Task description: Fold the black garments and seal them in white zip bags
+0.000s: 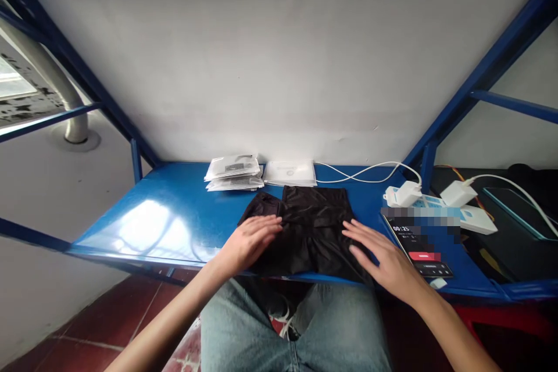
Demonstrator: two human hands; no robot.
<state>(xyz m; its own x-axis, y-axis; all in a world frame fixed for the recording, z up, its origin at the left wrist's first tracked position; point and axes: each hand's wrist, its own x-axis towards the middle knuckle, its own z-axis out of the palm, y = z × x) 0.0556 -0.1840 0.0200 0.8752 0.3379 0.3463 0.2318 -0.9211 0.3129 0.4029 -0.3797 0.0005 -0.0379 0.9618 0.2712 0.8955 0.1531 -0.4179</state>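
A black cloth garment (311,229) lies spread on the blue table (174,209), reaching its front edge, with some wrinkles in its lower part. Its upper left part looks folded over. On the garment's left side rests my left hand (255,238), palm down with fingers stretched out. My right hand (377,250) is at the garment's right edge, its fingers spread and the fingertips on or just over the cloth. Neither hand grips anything. Behind the garment is a stack of clear plastic zip bags (233,173) with dark contents, beside a flat white packet (290,173).
To the right, a phone (418,250) with a lit screen lies by a white power strip (473,215) holding plugged-in chargers (457,193). A white cable (366,177) runs along the back. Blue frame bars (483,64) flank the table against a pale wall.
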